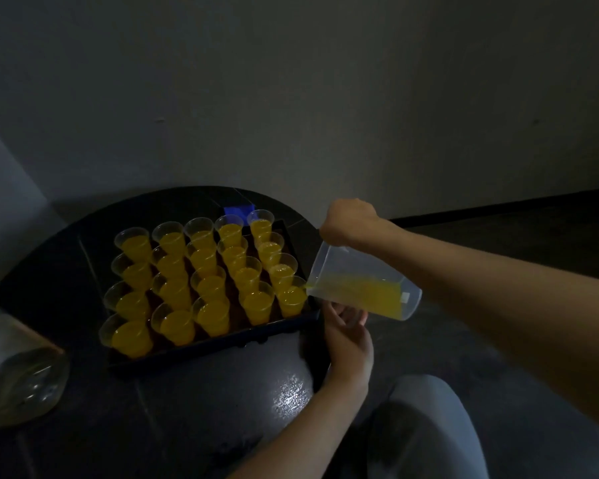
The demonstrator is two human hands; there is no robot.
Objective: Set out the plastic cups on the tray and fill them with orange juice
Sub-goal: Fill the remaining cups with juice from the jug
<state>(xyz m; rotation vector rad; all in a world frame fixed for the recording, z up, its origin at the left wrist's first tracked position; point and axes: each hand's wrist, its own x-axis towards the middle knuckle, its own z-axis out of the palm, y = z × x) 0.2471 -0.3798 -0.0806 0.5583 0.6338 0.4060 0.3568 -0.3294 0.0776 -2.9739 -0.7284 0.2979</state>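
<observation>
Dim light; detail is poor throughout.

Right hand (349,221): seen from the back, knuckles up, closed on the far top edge of the jug (362,283). Its fingers are hidden behind the jug wall, and no handle can be made out.

Left hand (348,335): below the jug, just beside the tray's near right corner. Its fingertips are lost in shadow under the jug base. Cannot tell whether they touch the jug or the tray, or whether they are curled or straight.

One clear jug, tilted spout-down to the left. Orange juice (374,293) is pooled along its low side, with a thin stream at the spout.

One dark tray (215,347) on a dark round bench (194,402).

Plastic cups (173,288): twenty counted, four rows of five, all upright on the tray, all showing juice. The spout sits over the near right cup (292,296).

One large clear container (18,368) stands at the left, cut off by the frame edge; its contents are unclear. One small blue object (237,210) lies behind the tray, mostly hidden by cups. A grey-clad knee (429,426) shows at lower right.
</observation>
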